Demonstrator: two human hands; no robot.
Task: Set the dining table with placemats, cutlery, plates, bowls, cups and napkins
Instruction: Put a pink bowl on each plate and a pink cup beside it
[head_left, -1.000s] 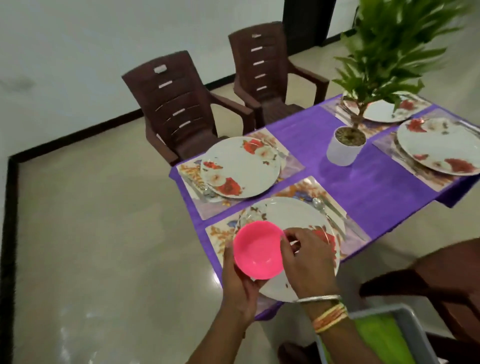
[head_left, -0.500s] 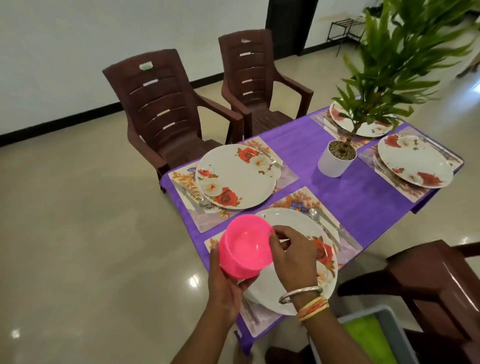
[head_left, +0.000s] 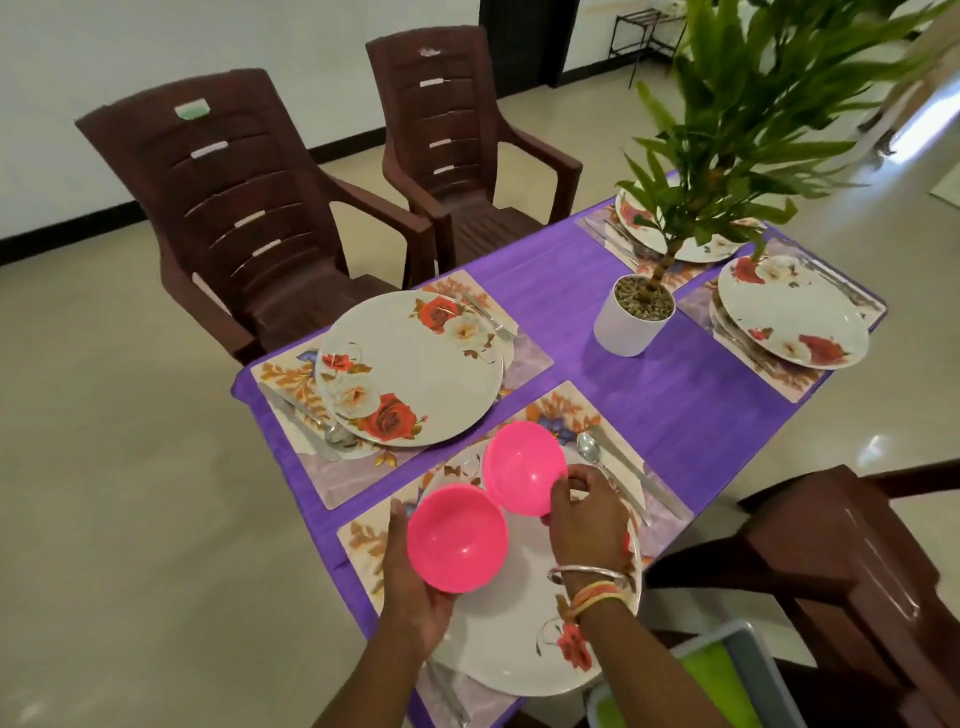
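Two pink bowls are in my hands above the nearest floral plate (head_left: 511, 644). My left hand (head_left: 410, 592) cradles one pink bowl (head_left: 457, 538) from below, its opening facing up. My right hand (head_left: 589, 512) pinches the rim of the second pink bowl (head_left: 522, 467), tilted and held just beyond the first, near the plate's far edge. The plate lies on a floral placemat (head_left: 558, 410) with a spoon (head_left: 589, 449) and knife to its right, on the purple tablecloth (head_left: 675, 405).
Three more place settings with floral plates (head_left: 410, 369) (head_left: 792, 312) lie on placemats. A white potted plant (head_left: 631, 317) stands mid-table. Brown plastic chairs (head_left: 234, 208) (head_left: 457, 130) flank the far side, another (head_left: 841, 561) at my right. A grey bin (head_left: 748, 675) with green contents sits bottom right.
The single stack of pink bowls has come apart: my right hand lifted one bowl off and away from the one in my left hand. The view has moved closer to the table.
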